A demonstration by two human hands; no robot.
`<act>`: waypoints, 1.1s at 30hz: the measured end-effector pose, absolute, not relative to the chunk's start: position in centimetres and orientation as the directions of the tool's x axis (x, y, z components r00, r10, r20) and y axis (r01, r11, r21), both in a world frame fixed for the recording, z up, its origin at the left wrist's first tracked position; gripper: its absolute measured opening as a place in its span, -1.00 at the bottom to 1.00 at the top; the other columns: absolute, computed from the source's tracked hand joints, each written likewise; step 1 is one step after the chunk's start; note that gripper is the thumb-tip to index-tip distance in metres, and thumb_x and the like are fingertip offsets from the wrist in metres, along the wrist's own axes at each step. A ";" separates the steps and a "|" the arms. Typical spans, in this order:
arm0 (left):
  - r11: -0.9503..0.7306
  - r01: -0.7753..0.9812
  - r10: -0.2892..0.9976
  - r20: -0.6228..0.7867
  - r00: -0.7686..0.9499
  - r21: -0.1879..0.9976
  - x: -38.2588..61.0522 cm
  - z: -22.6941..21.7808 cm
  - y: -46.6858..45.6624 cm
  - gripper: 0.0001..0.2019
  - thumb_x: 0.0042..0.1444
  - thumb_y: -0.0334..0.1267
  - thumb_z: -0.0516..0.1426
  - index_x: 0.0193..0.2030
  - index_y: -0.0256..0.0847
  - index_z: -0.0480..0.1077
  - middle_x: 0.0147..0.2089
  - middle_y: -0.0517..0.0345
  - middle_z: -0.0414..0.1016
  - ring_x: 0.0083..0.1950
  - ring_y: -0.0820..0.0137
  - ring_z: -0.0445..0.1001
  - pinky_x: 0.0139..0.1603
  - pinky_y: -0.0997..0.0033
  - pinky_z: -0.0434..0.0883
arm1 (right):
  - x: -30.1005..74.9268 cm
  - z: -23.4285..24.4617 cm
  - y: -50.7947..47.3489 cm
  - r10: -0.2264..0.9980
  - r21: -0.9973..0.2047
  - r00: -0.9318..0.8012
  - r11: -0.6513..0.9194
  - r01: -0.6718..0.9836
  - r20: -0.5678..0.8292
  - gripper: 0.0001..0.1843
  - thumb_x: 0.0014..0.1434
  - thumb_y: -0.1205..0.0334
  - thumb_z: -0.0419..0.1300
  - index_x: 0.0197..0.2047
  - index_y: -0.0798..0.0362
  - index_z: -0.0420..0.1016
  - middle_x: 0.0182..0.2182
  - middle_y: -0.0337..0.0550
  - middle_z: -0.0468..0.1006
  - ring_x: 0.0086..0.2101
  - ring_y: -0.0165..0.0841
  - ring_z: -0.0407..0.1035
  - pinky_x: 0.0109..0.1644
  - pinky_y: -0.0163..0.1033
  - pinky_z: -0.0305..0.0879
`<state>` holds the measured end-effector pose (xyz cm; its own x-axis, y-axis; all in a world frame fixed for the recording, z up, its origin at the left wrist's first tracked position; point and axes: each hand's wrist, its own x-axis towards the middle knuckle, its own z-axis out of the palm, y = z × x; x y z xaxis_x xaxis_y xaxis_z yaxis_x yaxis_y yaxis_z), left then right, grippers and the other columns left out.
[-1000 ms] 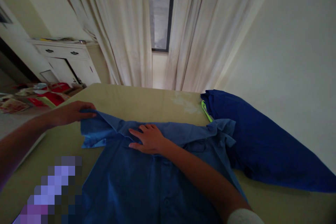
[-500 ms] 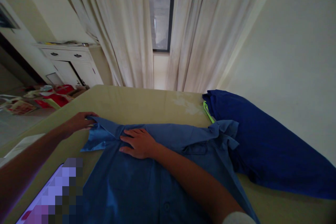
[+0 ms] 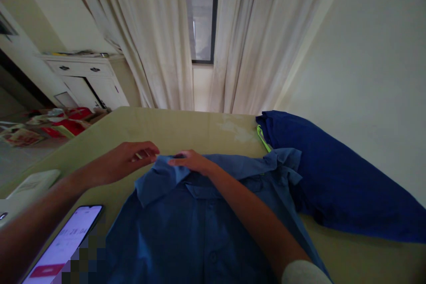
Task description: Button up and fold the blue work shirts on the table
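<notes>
A light blue button shirt [image 3: 213, 226] lies spread on a pale yellow bed [image 3: 173, 128]. Its left sleeve [image 3: 158, 182] is folded inward over the chest. My left hand [image 3: 129, 157] pinches the top edge of that sleeve with closed fingers. My right hand [image 3: 191, 162] lies on the shirt's collar area right beside it, fingers curled down onto the cloth.
A dark blue garment [image 3: 333, 177] with a neon green strip [image 3: 262, 140] lies bunched at the right by the wall. A lit phone [image 3: 63, 244] rests at the lower left. Curtains, a window and a white cabinet [image 3: 86, 80] stand behind.
My left hand has carried the sleeve from the far left inward to the collar. My right hand slid up from the chest to the collar edge.
</notes>
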<state>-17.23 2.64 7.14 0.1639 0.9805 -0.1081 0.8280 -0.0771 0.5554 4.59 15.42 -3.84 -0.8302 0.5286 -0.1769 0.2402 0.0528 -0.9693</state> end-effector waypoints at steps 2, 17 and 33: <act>-0.021 0.859 0.989 -0.118 0.094 0.512 -18.7 5.7 2.4 -0.47 0.22 0.31 0.06 -0.15 -0.12 0.55 -0.16 0.04 0.65 -0.14 0.20 0.59 -0.05 0.28 0.53 | 4.8 -3.9 15.8 0.521 -0.923 -0.849 0.279 0.265 -0.087 -0.34 0.05 -0.10 0.47 0.14 0.06 0.55 0.06 -0.05 0.62 -0.01 -0.21 0.52 0.03 -0.23 0.45; 0.228 0.727 0.933 -0.359 0.027 0.648 -19.4 -2.7 1.3 -0.36 -0.07 0.25 0.27 0.06 -0.14 0.50 0.02 -0.02 0.63 -0.01 0.05 0.59 0.03 0.18 0.51 | 5.0 -2.4 15.6 0.630 -0.397 -0.770 0.686 0.610 -0.095 -0.76 0.28 0.07 0.26 -0.18 0.04 0.66 -0.18 0.01 0.68 -0.16 -0.18 0.54 -0.11 -0.21 0.37; 0.266 0.808 0.959 -0.061 -0.276 0.526 -18.5 -5.1 9.3 -0.57 0.10 0.15 -0.02 -0.25 -0.17 0.42 -0.19 -0.09 0.61 -0.10 0.05 0.57 0.00 0.10 0.48 | 12.1 4.5 19.8 0.749 -0.586 -0.351 0.660 0.469 0.563 -0.79 0.42 0.16 0.10 -0.01 0.04 0.49 -0.15 -0.12 0.62 -0.18 -0.35 0.49 -0.02 -0.24 0.35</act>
